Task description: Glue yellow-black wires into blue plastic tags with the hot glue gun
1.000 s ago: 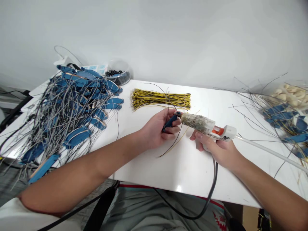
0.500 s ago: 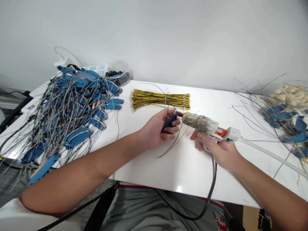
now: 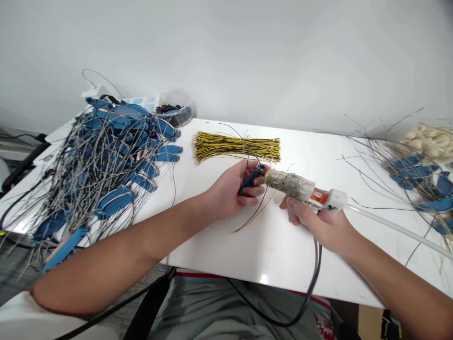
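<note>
Near the middle, my left hand [image 3: 235, 191] has its fingers closed round a small blue piece [image 3: 252, 180] with thin wires running from it. My right hand [image 3: 318, 222] grips a white glue gun [image 3: 292, 185], its barrel wrapped in stained material. The gun's tip meets the upper end of the blue piece; whether they touch is hard to tell. A clear stick [image 3: 396, 226] extends from the gun's rear. Behind my left hand lies a bundle of yellow and black wires [image 3: 237, 147].
Blue pieces with tangled grey wires [image 3: 102, 141] are heaped on the left. A clear tub [image 3: 175, 108] holds black parts. More blue pieces [image 3: 410, 170] and cream-coloured parts [image 3: 430, 139] sit at right. A black cable hangs over the front edge of the white table [image 3: 219, 250].
My right hand has shifted the glue gun slightly left, toward the blue piece. My left hand has stayed almost still, holding the same piece.
</note>
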